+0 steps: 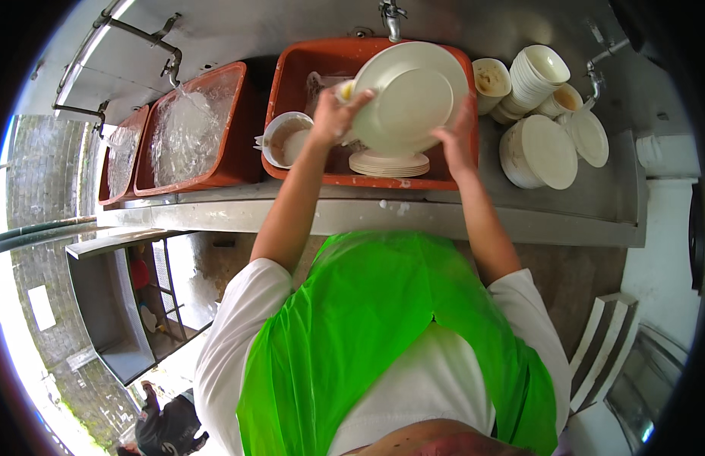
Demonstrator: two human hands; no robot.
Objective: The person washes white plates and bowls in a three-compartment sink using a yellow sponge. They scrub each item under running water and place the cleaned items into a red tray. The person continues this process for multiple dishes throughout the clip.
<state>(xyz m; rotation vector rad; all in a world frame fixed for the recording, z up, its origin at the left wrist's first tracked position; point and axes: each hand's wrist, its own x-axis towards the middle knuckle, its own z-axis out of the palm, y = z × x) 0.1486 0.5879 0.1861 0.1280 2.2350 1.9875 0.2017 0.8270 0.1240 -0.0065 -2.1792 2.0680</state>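
Note:
Over the middle orange tub [322, 178] I hold up a large pale round plate [421, 95], tilted toward me. My left hand [337, 115] is closed at its left edge, thumb toward the plate's face. A small yellow-and-white thing [345, 91] shows by those fingers, too little of it to name. My right hand [459, 140], somewhat blurred, grips the lower right edge, its thumb in front. Below the plate, a stack of small plates [389, 166] sits at the tub's near side. Beside my left forearm stands a white container [275, 144] with a pale thing inside.
Two more orange tubs [197, 137] [121, 156] at left hold water running from taps [170, 72]. Stacked bowls [531, 80] and large plates [546, 152] stand on the metal counter [595, 201] at right. A tap [393, 19] is above the middle tub. Behind at lower left is another person [166, 425].

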